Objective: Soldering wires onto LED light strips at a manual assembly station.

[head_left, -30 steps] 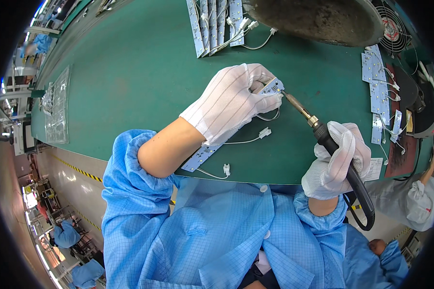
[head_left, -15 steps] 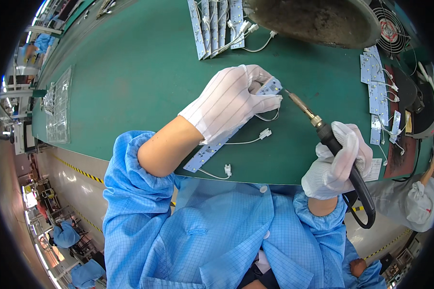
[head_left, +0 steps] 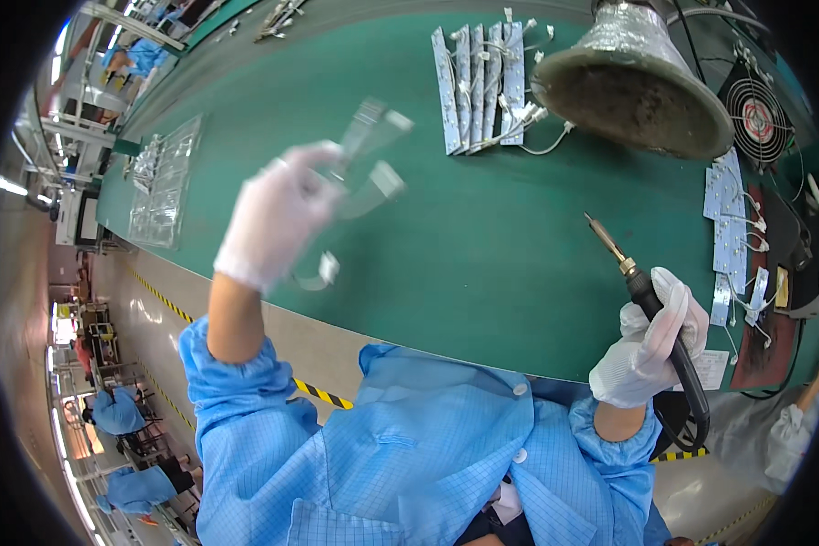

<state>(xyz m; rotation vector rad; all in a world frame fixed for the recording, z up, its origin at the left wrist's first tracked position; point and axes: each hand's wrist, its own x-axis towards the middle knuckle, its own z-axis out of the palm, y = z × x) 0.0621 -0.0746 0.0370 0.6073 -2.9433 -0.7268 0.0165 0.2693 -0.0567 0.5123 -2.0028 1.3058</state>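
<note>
My left hand (head_left: 278,218), in a white striped glove, is raised over the left part of the green bench and smeared by motion. Its thumb and fingers pinch a LED strip board (head_left: 362,132), whose far end juts out beyond the fingertips as a blur. White wire connectors (head_left: 387,180) dangle around this hand, also blurred. In my gloved right hand (head_left: 651,341), near the bench's front edge, a soldering iron (head_left: 644,289) is gripped by its black handle. The iron's metal tip points up and left, apart from any board.
Several LED strips (head_left: 464,91) with white leads lie at the back. Beside them hangs a grey fume hood (head_left: 632,100), with a round fan (head_left: 757,118) farther right. More LED boards (head_left: 728,232) line the right side. A clear plastic tray (head_left: 164,187) rests at the left.
My left hand has swung left with the LED strip, away from the iron's tip. The right hand still grips the soldering iron. The whole view has shifted somewhat.
</note>
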